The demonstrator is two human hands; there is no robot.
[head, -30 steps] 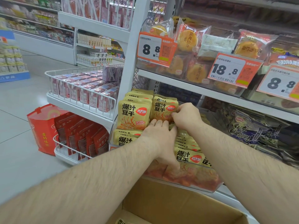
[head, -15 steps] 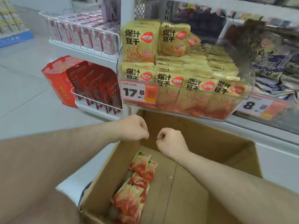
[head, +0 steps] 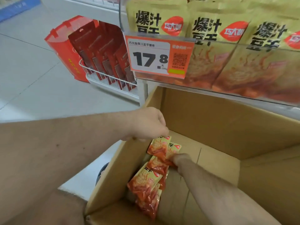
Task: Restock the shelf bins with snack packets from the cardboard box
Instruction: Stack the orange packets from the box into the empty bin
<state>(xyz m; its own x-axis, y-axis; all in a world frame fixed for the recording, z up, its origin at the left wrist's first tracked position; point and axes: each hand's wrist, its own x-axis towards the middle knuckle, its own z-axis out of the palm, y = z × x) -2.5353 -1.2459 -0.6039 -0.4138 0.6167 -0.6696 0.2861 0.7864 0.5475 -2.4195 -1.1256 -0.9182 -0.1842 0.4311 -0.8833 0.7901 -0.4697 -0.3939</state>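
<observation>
Landmark: we place everything against the cardboard box [head: 211,127], open-topped, on the floor under the shelf bin [head: 243,88].
Snack packets: a short run of orange-and-yellow snack packets [head: 151,181] lies on the box floor along its left wall, overlapping; the row's long axis runs from the near left corner toward the far wall.
Right hand: our right hand [head: 178,159] is deep in the box at the far end of the row, touching the packets there. Its fingers are tucked under or behind the packets, so we cannot tell whether it grips one.
Left hand: our left hand [head: 149,124] hovers over the box's left rim, above the far end of the row, fingers loosely curled, holding nothing we can see.
Key relation: the packets lie just left of the right hand and below the left; the right is the nearer.
Bin: directly above the box's far wall, front row full behind the price tag [head: 159,56].
Hidden: right fingertips; how many packets are stacked; the box's near right part behind the forearm; the bin's right end is cut off.
</observation>
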